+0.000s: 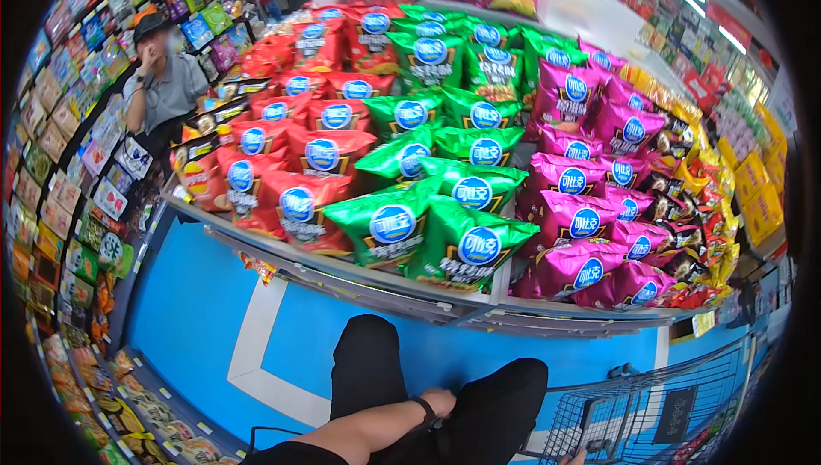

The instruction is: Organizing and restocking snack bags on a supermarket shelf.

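My left hand [439, 403], with a dark band on its wrist, hangs between my knees in black trousers; its fingers are blurred and partly hidden, and nothing shows in it. Only a bit of my right hand [573, 457] shows at the bottom edge, beside the handle end of a wire shopping cart [616, 401]; its grip is hidden. Before me stands a display stand full of upright snack bags: red bags [298, 208] on the left, green bags [471, 243] in the middle, magenta bags [587, 272] on the right.
A person [170, 86] in a cap and grey shirt is at the left, behind the stand's corner. Shelves of packaged snacks [70, 208] line the left side. The stand's metal front edge [385, 282] runs across, above a blue floor [192, 285] with white strips. Yellow boxes [760, 189] are at right.
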A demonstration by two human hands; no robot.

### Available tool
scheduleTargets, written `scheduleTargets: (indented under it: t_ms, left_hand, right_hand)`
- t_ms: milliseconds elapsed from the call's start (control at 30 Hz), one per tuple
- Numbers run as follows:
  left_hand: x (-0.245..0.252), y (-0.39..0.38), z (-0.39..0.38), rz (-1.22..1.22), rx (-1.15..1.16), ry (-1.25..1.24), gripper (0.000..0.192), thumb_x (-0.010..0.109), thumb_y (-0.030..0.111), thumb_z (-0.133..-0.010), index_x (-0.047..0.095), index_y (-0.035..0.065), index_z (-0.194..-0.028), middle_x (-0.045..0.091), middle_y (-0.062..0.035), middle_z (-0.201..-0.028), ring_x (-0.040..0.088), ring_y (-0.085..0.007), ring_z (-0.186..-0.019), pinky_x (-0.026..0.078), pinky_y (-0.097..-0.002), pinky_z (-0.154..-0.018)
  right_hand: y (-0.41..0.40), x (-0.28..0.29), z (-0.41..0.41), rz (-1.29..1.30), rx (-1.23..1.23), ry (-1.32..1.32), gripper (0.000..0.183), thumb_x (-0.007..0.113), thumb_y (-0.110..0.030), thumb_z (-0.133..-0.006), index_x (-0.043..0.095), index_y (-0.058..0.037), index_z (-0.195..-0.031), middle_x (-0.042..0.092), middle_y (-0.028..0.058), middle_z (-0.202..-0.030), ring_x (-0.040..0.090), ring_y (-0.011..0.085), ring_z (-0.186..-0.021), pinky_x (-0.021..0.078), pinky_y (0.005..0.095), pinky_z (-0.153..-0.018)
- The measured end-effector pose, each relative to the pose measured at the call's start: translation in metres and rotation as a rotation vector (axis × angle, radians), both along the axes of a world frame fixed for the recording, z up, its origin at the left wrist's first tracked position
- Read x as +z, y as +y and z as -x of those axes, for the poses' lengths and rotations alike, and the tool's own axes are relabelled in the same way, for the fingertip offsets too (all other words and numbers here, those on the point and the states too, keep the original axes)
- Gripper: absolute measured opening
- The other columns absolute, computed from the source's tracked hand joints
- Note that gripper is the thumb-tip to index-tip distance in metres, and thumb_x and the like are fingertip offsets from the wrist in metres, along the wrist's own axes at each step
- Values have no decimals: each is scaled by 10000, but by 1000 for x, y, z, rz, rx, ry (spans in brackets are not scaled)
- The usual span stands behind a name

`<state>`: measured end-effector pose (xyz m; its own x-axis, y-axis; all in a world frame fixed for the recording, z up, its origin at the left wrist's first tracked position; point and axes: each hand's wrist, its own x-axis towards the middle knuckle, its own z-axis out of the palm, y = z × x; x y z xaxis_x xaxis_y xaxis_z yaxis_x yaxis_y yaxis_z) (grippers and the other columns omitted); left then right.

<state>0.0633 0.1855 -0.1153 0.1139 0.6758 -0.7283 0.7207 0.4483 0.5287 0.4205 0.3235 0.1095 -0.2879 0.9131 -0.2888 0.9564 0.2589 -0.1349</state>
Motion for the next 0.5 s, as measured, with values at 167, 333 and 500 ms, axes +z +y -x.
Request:
scheduleTargets:
  t_ms: [167,333,500]
  left_hand:
    - [72,-40,62,-662,753,-355,544,723,325,-1013,591,83,-1482,699,-170,-1390,701,-313,-1218,561,-427,-1010]
    - [147,-155,100,-946,1426,-899,627,687,140,-1023,429,85,-1591,587,-170,-1508,664,-264,-1256,557,-393,-994]
    - [178,-296,141,-1283,2105,-647,832,648,148,-997,193,138,-1693,368,-197,-1680,607,-274,-1294,506,-439,-1041]
  right_hand:
    - [-26,17,40,-257,199,-60,910,713,-229,-917,255,114,-1624,350,428,-1594,369,579,-1466,306,592,-1234]
    - [-63,-14,107,-104,487,408,813,776,-170,-911,377,48,-1586,405,330,-1607,427,487,-1457,349,510,-1228]
    - [-110,9,145,143,679,-131,802,748,-340,-978,385,-21,-1618,243,382,-1682,340,617,-1483,394,598,-1190]
